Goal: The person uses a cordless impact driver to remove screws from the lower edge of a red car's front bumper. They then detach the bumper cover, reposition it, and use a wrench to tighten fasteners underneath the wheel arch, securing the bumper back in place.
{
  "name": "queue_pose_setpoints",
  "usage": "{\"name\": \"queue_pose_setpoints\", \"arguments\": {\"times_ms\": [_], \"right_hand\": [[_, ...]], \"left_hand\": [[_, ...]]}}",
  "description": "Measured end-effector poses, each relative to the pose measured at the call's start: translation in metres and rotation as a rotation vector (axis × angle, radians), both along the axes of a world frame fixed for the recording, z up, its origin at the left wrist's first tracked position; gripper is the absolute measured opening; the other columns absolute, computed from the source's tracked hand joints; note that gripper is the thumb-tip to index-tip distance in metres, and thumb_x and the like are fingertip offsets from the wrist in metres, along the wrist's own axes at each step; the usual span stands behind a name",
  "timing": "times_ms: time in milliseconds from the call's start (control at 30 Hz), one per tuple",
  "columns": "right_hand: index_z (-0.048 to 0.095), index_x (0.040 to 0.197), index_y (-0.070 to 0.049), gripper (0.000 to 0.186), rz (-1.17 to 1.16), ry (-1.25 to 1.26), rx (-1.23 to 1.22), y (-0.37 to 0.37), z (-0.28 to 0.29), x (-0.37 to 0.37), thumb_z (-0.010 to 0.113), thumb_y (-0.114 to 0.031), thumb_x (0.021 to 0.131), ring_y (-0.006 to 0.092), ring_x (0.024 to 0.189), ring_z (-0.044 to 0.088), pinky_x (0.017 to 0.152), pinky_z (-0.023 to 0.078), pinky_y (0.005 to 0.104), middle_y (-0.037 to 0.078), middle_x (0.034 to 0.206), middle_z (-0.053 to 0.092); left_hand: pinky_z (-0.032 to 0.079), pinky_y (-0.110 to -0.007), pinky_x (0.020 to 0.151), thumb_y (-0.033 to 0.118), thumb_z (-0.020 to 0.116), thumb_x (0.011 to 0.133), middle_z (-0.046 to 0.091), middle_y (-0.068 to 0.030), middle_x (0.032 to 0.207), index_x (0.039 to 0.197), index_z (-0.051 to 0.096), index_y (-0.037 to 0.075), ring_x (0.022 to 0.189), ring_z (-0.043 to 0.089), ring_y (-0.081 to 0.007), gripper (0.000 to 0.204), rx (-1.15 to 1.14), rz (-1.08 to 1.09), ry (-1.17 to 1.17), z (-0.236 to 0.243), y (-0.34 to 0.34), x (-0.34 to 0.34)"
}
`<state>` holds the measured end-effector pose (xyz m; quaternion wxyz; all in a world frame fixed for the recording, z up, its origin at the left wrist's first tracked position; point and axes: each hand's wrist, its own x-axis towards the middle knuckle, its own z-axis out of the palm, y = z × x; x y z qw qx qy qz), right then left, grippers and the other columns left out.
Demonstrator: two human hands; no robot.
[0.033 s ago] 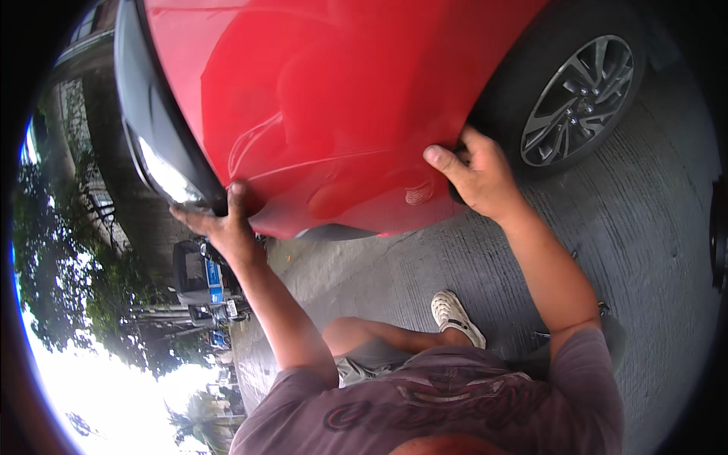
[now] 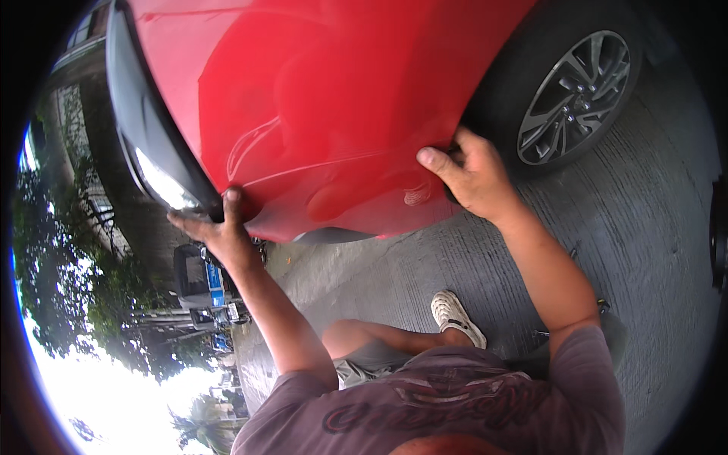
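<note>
A red car bumper (image 2: 334, 121) fills the upper middle, its surface marked by pale scratches and a scuffed patch. My left hand (image 2: 220, 227) holds its corner by the lower end of the headlight (image 2: 155, 152). The thumb presses up against the red edge and the fingers reach left beneath the lamp. At the wheel arch, my right hand (image 2: 481, 174) grips the bumper's rear edge. Its thumb lies on the outer face and its fingers curl behind, partly hidden.
Close to my right hand is the front wheel (image 2: 580, 102) with its black tyre. Grooved concrete (image 2: 387, 280) lies below, with my shoe (image 2: 455, 315) on it. A parked vehicle (image 2: 201, 277) and trees (image 2: 57, 280) stand off to the left.
The bumper, headlight and wheel sit slightly farther left in view. Both hands have shifted slightly left with the bumper and keep their hold.
</note>
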<state>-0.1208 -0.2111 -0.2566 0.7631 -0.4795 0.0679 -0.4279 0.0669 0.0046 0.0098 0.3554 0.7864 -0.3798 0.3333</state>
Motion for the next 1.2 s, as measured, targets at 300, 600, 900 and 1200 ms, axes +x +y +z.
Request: {"name": "queue_pose_setpoints", "arguments": {"times_ms": [300, 600, 900, 1200], "right_hand": [[0.071, 0.130, 0.001, 0.044, -0.494, -0.079, 0.020, 0.044, -0.037, 0.018, 0.085, -0.017, 0.093, 0.0288, 0.099, 0.076, 0.088, 0.062, 0.0397, 0.017, 0.112, 0.074], [0.076, 0.120, -0.005, 0.034, -0.351, 0.153, 0.013, 0.080, -0.110, 0.026, 0.085, -0.019, 0.090, 0.0356, 0.106, 0.073, 0.094, 0.060, 0.0441, 0.015, 0.114, 0.074], [0.076, 0.128, -0.005, 0.044, -0.242, 0.172, -0.057, 0.075, -0.150, 0.035, 0.089, -0.019, 0.088, 0.0327, 0.116, 0.074, 0.103, 0.060, 0.0419, 0.013, 0.123, 0.075], [0.073, 0.135, -0.001, 0.051, -0.012, 0.048, 0.000, 0.054, -0.130, 0.047, 0.090, -0.015, 0.088, 0.0295, 0.122, 0.074, 0.106, 0.057, 0.0396, 0.017, 0.126, 0.078]], "left_hand": [[0.047, -0.054, 0.121, 0.048, 0.086, 0.095, 0.036, -0.0350, 0.168, 0.173, -0.019, 0.000, 0.144, 0.054, -0.0396, 0.140, 0.056, 0.112, 0.045, 0.007, 0.003, -0.025], [0.045, -0.057, 0.125, 0.051, 0.085, 0.095, 0.027, -0.0396, 0.171, 0.170, -0.019, -0.008, 0.150, 0.049, -0.0443, 0.141, 0.064, 0.000, 0.067, 0.003, -0.012, -0.022], [0.032, -0.058, 0.132, 0.071, 0.073, 0.096, 0.027, -0.0418, 0.168, 0.170, -0.018, -0.008, 0.152, 0.045, -0.0459, 0.142, 0.108, 0.072, -0.043, -0.007, -0.024, -0.030], [0.042, -0.054, 0.127, 0.059, 0.076, 0.099, 0.026, -0.0357, 0.172, 0.169, -0.016, -0.011, 0.149, 0.049, -0.0413, 0.135, 0.077, 0.118, -0.028, -0.004, -0.021, -0.029]]}}
